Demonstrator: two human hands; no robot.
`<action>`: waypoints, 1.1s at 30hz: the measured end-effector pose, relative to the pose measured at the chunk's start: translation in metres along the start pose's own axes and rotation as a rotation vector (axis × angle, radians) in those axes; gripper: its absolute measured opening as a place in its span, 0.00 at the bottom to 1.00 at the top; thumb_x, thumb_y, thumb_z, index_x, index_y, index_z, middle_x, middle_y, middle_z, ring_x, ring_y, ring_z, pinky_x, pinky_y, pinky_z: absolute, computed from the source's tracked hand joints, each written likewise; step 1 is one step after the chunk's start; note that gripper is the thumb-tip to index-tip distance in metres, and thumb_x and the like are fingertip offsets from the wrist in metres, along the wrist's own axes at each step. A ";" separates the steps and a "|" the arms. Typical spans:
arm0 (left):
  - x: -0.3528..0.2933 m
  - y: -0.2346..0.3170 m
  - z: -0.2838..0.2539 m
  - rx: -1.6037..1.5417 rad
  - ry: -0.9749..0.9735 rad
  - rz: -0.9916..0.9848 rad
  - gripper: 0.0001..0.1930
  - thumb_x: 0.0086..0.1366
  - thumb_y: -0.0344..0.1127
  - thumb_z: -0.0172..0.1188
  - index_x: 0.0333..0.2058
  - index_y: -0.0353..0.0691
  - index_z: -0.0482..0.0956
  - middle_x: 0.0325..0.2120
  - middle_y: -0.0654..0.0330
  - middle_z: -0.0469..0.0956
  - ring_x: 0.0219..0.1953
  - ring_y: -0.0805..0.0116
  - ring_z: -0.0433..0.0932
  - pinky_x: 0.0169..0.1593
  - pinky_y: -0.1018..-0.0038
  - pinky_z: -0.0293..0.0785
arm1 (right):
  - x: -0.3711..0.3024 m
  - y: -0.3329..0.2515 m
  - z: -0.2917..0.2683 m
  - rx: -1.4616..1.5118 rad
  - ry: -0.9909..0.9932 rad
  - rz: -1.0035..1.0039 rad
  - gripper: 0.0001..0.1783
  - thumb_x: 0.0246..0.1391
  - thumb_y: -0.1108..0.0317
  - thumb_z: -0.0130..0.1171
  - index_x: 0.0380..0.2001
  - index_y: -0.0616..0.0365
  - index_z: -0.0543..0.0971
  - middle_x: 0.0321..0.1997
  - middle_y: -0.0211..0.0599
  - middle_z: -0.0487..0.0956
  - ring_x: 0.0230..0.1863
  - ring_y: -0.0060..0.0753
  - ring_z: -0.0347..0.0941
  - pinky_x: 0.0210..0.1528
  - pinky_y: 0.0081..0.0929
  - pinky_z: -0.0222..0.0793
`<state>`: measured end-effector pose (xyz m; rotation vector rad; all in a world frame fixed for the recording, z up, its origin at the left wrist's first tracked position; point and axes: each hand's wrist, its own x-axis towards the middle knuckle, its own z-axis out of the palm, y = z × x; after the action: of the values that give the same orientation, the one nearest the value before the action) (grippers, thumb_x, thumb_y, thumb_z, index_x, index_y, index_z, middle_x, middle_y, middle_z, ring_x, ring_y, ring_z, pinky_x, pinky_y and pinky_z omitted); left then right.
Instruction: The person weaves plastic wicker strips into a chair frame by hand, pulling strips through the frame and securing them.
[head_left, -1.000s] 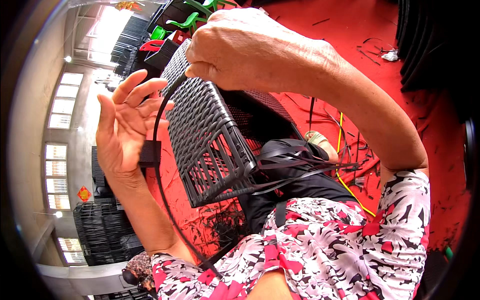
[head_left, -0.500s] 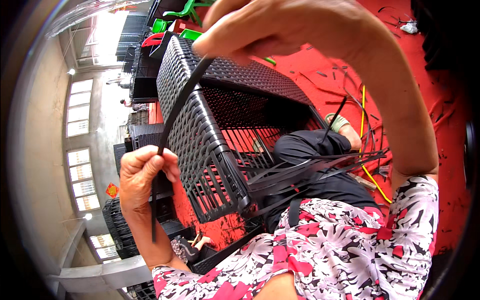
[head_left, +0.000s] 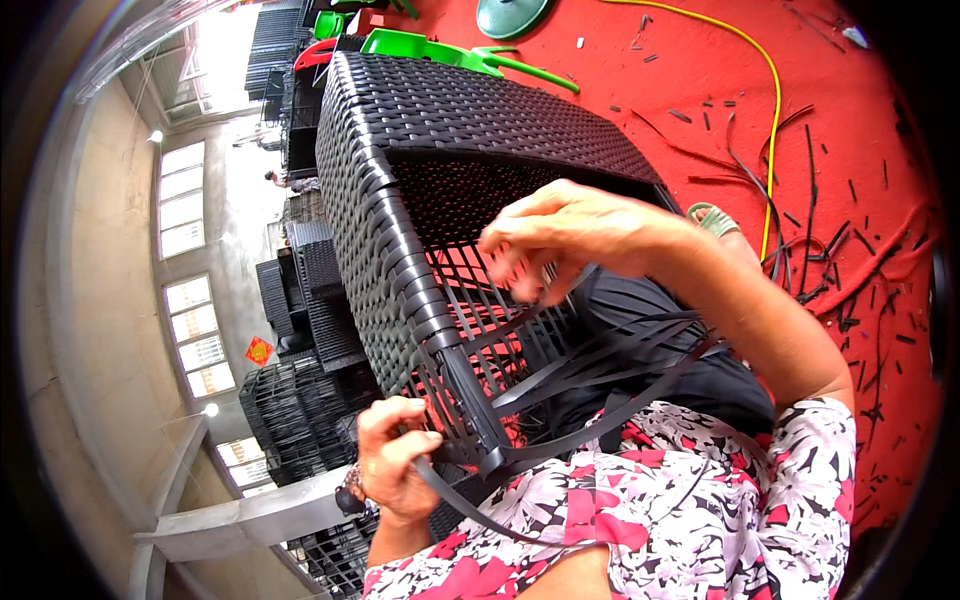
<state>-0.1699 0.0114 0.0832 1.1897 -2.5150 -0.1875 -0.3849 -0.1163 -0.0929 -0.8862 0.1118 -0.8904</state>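
A large box-shaped black woven basket (head_left: 490,100) lies tilted in front of me, its opening toward my lap. Its near end has bare bars that are not woven over. By the lower corner of that end, my left hand (head_left: 395,460) pinches a flat black plastic strip (head_left: 490,522), which bends across in front of my shirt. My right hand (head_left: 575,240) hovers at the opening, fingers bent and apart, slightly blurred, with nothing visible in them. Beneath it, several loose black strips (head_left: 600,350) trail from the bars over my legs.
Strip scraps and a yellow hose (head_left: 778,100) lie on the red floor (head_left: 680,60). Behind the basket are a green plastic chair (head_left: 430,48) and a round green lid-like thing (head_left: 512,14). Stacked black woven pieces (head_left: 320,260) stand to the left.
My right hand has come down from above the basket to its opening. My left hand has moved lower and right, to the basket's near corner. The strip no longer stretches upright between them.
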 end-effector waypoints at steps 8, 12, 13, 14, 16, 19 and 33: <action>-0.042 -0.018 0.007 0.262 0.105 0.085 0.06 0.64 0.34 0.55 0.37 0.42 0.70 0.44 0.46 0.69 0.36 0.57 0.72 0.35 0.67 0.69 | 0.023 0.029 0.128 0.292 0.164 -0.431 0.44 0.63 0.56 0.46 0.66 0.66 0.32 0.70 0.51 0.45 0.69 0.38 0.46 0.67 0.28 0.45; -0.054 -0.026 0.001 0.301 0.128 0.076 0.08 0.67 0.38 0.51 0.38 0.41 0.69 0.44 0.45 0.70 0.36 0.56 0.73 0.37 0.66 0.70 | 0.032 0.038 0.143 0.014 0.275 -0.386 0.43 0.63 0.60 0.45 0.66 0.67 0.32 0.69 0.57 0.47 0.66 0.43 0.53 0.65 0.27 0.48; -0.058 -0.029 0.000 0.310 0.129 0.067 0.08 0.68 0.38 0.51 0.38 0.41 0.69 0.44 0.46 0.70 0.37 0.56 0.73 0.38 0.66 0.70 | 0.033 0.040 0.145 0.013 0.278 -0.387 0.43 0.63 0.60 0.46 0.66 0.67 0.33 0.69 0.57 0.49 0.65 0.42 0.54 0.65 0.27 0.48; -0.062 -0.030 -0.002 0.321 0.130 0.057 0.08 0.68 0.38 0.50 0.38 0.41 0.69 0.45 0.46 0.69 0.38 0.55 0.73 0.38 0.66 0.70 | 0.034 0.042 0.147 0.013 0.279 -0.388 0.43 0.63 0.61 0.46 0.66 0.68 0.33 0.68 0.57 0.51 0.65 0.42 0.55 0.65 0.28 0.49; -0.069 -0.031 -0.004 0.334 0.151 0.026 0.07 0.68 0.38 0.50 0.38 0.41 0.69 0.47 0.46 0.67 0.40 0.55 0.73 0.40 0.65 0.71 | 0.035 0.046 0.150 0.076 0.242 -0.373 0.43 0.62 0.61 0.47 0.66 0.68 0.34 0.67 0.56 0.53 0.64 0.39 0.56 0.64 0.29 0.51; -0.074 -0.034 0.003 0.277 0.212 -0.026 0.06 0.67 0.37 0.51 0.37 0.43 0.69 0.49 0.49 0.62 0.45 0.55 0.70 0.46 0.63 0.71 | 0.038 0.062 0.156 0.288 0.190 -0.351 0.43 0.60 0.63 0.52 0.66 0.68 0.39 0.62 0.53 0.61 0.60 0.31 0.61 0.60 0.28 0.58; -0.062 -0.044 -0.001 0.277 0.166 0.039 0.09 0.68 0.41 0.49 0.35 0.42 0.69 0.43 0.48 0.69 0.45 0.51 0.73 0.47 0.58 0.71 | 0.028 0.072 0.127 0.496 -0.034 -0.241 0.24 0.57 0.69 0.54 0.55 0.69 0.68 0.48 0.37 0.76 0.48 0.23 0.71 0.52 0.24 0.67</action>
<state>-0.1017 0.0309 0.0568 1.2001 -2.4702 0.2680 -0.2668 -0.0346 -0.0537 -0.4545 -0.2429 -1.0656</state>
